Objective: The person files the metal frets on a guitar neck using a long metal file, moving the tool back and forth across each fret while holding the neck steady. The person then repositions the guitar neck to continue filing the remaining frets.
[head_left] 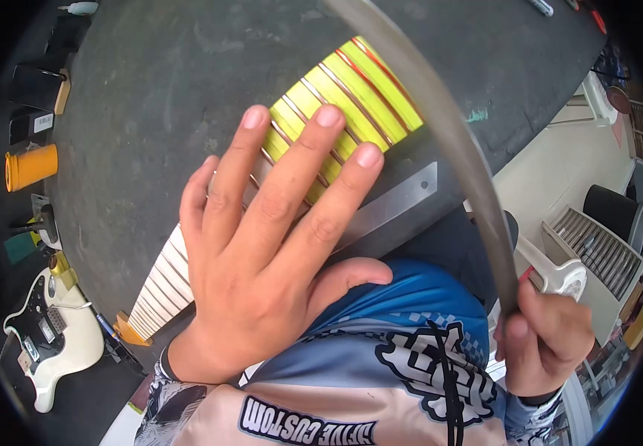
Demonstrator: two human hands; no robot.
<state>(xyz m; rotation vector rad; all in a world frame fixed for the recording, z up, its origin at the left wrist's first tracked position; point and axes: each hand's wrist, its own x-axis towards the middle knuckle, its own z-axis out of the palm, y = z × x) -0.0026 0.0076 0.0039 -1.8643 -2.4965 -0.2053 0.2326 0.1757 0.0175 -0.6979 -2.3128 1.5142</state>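
Observation:
My left hand (262, 215) lies spread over a guitar neck, fingers apart, and hides its middle. Bright yellow-green covering fills the spaces between frets on the wide end of the fretboard (347, 97); a reddish line runs along the frets nearest the end. Toward the narrow end, the neck (162, 279) looks whitish with dark fret lines. In my right hand (548, 342), closed at the lower right, is the end of a long grey strip (455, 134), slightly blurred, which reaches up past the neck's wide end. Its exact kind is unclear.
A flat metal bar with a hole (403, 197) lies beside the neck on the dark worktop (143, 97). At the left are a white electric guitar body (54, 334), an orange container (31, 167) and black boxes. A slatted rack (593, 245) stands at the right.

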